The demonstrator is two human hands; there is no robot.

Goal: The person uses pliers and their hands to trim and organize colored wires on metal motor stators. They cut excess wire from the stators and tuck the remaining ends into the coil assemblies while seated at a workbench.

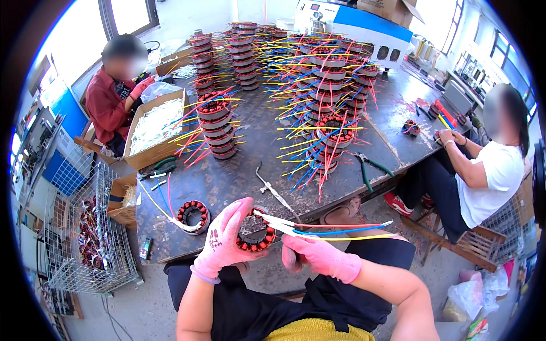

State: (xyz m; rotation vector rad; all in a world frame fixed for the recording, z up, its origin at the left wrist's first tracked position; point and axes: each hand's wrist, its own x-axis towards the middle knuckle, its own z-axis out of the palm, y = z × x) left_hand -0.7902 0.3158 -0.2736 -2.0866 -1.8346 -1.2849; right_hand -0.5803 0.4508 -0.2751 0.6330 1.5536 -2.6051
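One red-wound stator ring [256,230] sits above the lap, gripped by the pink-gloved left hand [223,241]; the gloved right hand [319,257] pinches its red, blue and yellow lead wires [341,230]. A second stator [193,215] lies nearby on the dark surface [227,179], stator stacks [333,85] beyond.

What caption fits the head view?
Left hand holds a ring-shaped stator; right hand grips its coloured wires.

L hand [224,241] in pink knit glove, fingers curled in a grip, palm down. R hand [318,256] gloved too, pinching just right of that grip; forearms bare.
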